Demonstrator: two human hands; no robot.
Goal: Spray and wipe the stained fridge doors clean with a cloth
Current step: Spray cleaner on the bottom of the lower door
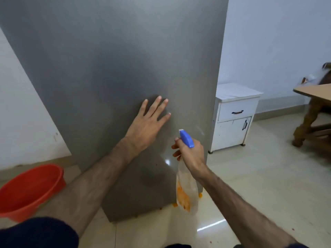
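A tall grey fridge panel [111,68] fills the middle of the head view, with a few small dark specks low on it. My left hand [148,122] lies flat against the panel, fingers spread, holding nothing. My right hand [189,154] grips a spray bottle [186,192] by the neck; its blue nozzle [186,138] points up and left at the panel, and the clear body with orange marks hangs below my hand. No cloth is in view.
A red bucket [30,190] stands on the floor at the lower left beside the fridge. A white cabinet [232,119] sits right of the fridge. A wooden table [315,92] and chair are at the far right. The tiled floor [259,185] is glossy.
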